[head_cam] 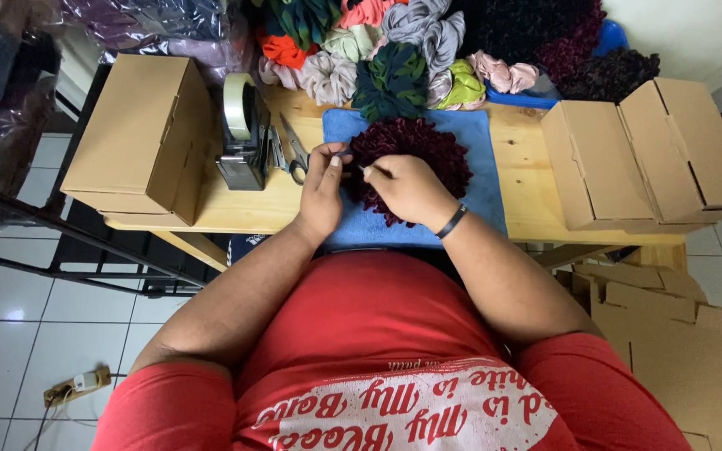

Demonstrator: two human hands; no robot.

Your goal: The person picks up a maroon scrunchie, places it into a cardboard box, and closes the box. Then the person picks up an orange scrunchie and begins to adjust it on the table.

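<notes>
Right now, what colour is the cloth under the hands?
Blue cloth, seen in the head view.

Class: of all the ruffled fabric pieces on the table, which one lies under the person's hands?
The dark maroon ruffled piece on the blue cloth; the others sit piled behind it.

A dark maroon scrunchie (415, 159), thickly ruffled and roughly round, lies flat on a blue cloth on a pale wooden table, its fabric bunched into deep, dense folds. Its near-left edge sits under the person's fingers, so that part is hidden, while the far and right sides show fully. A thin, pale, needle-like tool (367, 170) points at its near-left rim, touching the ruffles there.
</notes>
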